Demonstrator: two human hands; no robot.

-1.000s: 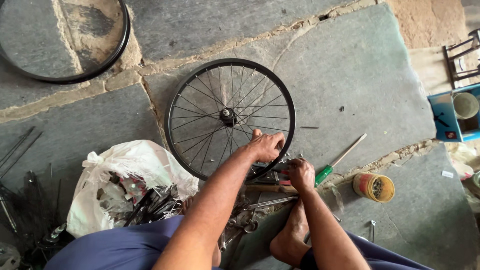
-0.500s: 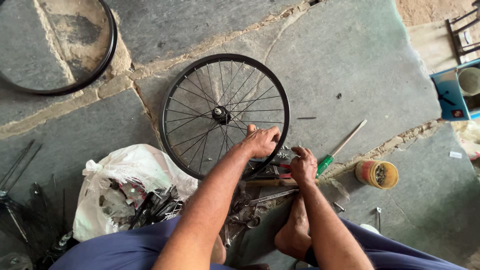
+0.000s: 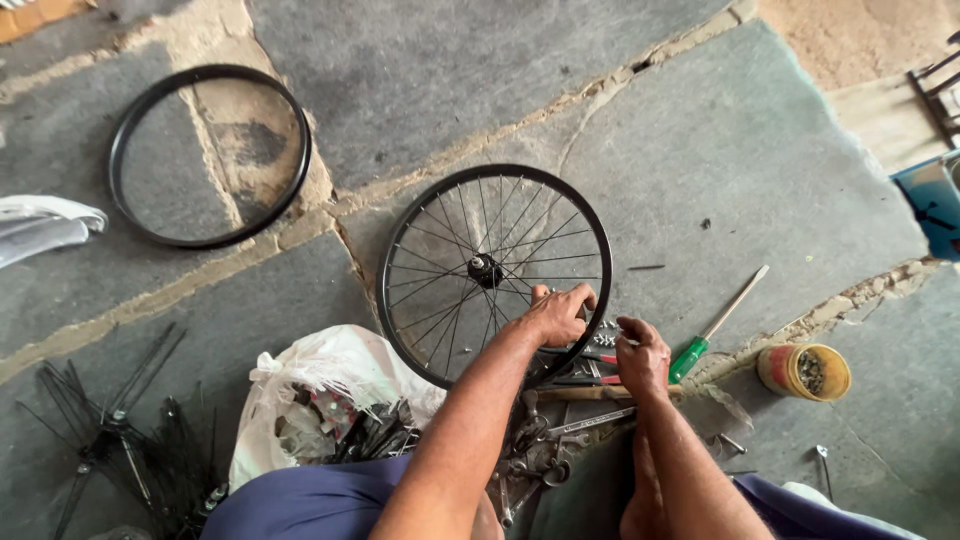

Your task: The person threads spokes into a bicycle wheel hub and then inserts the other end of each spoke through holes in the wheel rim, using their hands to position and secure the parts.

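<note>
Spoked wheel [image 3: 495, 275] lies flat on the stone floor [image 3: 620, 120]; all places taken from it. Left hand [image 3: 556, 316] rests on its near-right rim, fingers curled over rim and spokes, grip clenched on the wheel. Right hand [image 3: 642, 357] just right of the rim, closed around something small; what it grasps cannot be told, fingers hide it. Green-handled screwdriver [image 3: 712, 328] lies right of the wheel, a small tin of parts [image 3: 803, 371] further right. Loose tools [image 3: 560, 425] just below the rim. White plastic bag [image 3: 325, 385] at lower left, bare rim [image 3: 208, 155] at upper left, loose spokes [image 3: 120, 430] far lower left.

Risks, judged: wheel could slide on smooth stone if the left hand eases off. Small part could drop among the clutter of tools. Fingers between spokes could get pinched.
</note>
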